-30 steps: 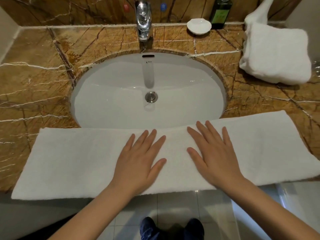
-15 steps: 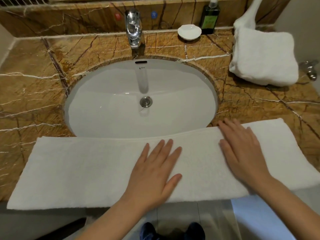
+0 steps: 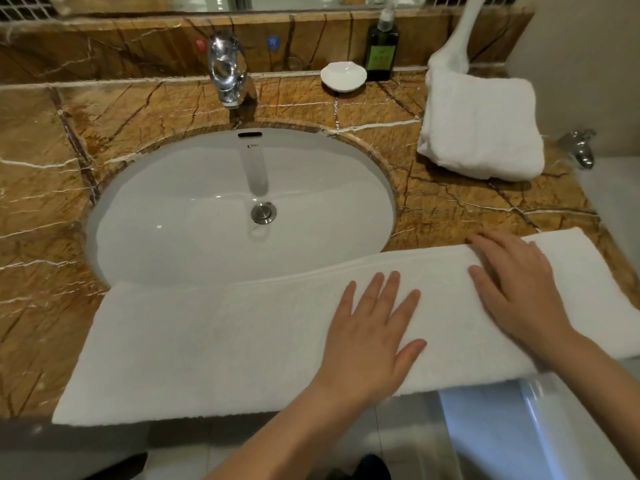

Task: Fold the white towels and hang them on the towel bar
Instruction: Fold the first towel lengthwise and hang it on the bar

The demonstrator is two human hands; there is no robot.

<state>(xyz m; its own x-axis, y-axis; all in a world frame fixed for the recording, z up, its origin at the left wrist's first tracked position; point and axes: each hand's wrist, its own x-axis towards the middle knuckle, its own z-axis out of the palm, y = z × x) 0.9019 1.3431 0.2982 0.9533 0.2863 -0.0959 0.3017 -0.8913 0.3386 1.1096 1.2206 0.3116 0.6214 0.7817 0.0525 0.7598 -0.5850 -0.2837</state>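
The towel (image 3: 207,341) lies as a long white strip along the front of the table (image 3: 45,202). Its near edge overhangs the front and its far edge crosses the front rim of the sink (image 3: 207,220). Both hands lie flat on it, palms down, fingers straight and slightly spread, gripping nothing. The left hand (image 3: 370,334) presses the strip right of its middle. The right hand (image 3: 519,292) rests just beside it, nearer the strip's right end, with its fingertips reaching the towel's far edge. Left of the left hand most of the towel stretches out uncovered. Beyond the right hand and well apart from it, a second towel (image 3: 481,129) sits folded into a thick pad at the table's far right, with a band of white cloth rising behind it out of view. Beyond the left hand lies the white sink bowl with its metal drain, and a chrome tap (image 3: 227,71) stands behind it. Right of the tap, a white dish (image 3: 343,76) and a dark green pump bottle (image 3: 382,46) stand just beside each other at the back ledge. Below the wrists are pale floor tiles and dark shoe tips.
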